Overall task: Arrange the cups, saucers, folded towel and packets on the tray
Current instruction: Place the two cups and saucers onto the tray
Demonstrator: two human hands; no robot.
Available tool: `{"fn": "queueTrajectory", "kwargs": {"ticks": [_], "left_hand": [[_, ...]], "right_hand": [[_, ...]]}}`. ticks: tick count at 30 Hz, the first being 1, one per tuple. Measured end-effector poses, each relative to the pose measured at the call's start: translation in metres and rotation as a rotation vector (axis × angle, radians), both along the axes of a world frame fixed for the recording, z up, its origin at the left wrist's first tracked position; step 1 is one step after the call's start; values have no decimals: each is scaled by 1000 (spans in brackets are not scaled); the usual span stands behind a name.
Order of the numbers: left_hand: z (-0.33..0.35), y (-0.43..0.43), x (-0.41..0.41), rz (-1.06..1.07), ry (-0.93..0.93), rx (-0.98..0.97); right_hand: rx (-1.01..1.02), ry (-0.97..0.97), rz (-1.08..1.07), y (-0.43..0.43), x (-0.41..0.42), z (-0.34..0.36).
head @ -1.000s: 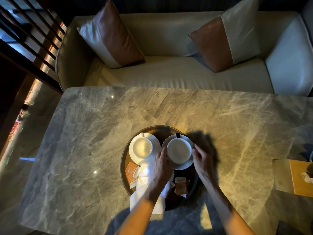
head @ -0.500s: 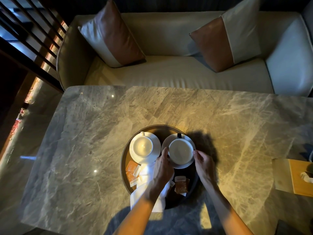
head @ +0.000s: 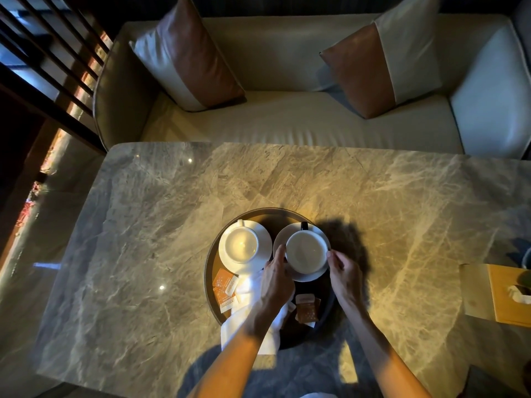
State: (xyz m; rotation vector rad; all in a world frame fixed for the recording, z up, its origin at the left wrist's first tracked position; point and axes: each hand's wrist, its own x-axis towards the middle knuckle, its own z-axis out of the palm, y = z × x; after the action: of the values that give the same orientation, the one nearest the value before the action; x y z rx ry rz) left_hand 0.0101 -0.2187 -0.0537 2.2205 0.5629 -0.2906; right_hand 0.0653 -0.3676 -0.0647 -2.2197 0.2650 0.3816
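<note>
A round dark tray (head: pixel 209 271) sits on the marble table. On its far half stand two white cups on white saucers: the left cup (head: pixel 241 244) and the right cup (head: pixel 307 252) on its saucer (head: pixel 309 275). My left hand (head: pixel 277 278) and my right hand (head: pixel 344 275) hold the right cup by its two sides with the fingertips. A folded white towel (head: pixel 244 320) lies under my left wrist and hangs over the tray's near rim. Orange packets (head: pixel 225 287) lie at the left, more packets (head: pixel 307 310) at the right.
The grey marble table (head: pixel 143 239) stretches wide on both sides of the tray. A wooden tissue box (head: pixel 500 294) stands at the right edge. Beyond the table is a cream sofa (head: pixel 287 122) with two brown and white cushions.
Both hands have shifted a little with the right cup; the cup now sits toward the far right part of its saucer. The rest of the tray is unchanged.
</note>
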Motion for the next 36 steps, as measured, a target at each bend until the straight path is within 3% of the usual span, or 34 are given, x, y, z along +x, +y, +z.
{"fn": "queueTrajectory", "kwargs": {"ticks": [19,24,32,36], "left_hand": [[-1,0,0,49,12,-1],[2,-3,-4,65,-22,68],[4,-3,-17,-68,193,245],[1,-4,-20,-82,209,276]], "right_hand": [[70,40,-43,-1,-1,-1],[124,36,-139,-2,-7,-7],[277,424,-448,4,-28,-30],[314,462,-457,7,-32,-33]]}}
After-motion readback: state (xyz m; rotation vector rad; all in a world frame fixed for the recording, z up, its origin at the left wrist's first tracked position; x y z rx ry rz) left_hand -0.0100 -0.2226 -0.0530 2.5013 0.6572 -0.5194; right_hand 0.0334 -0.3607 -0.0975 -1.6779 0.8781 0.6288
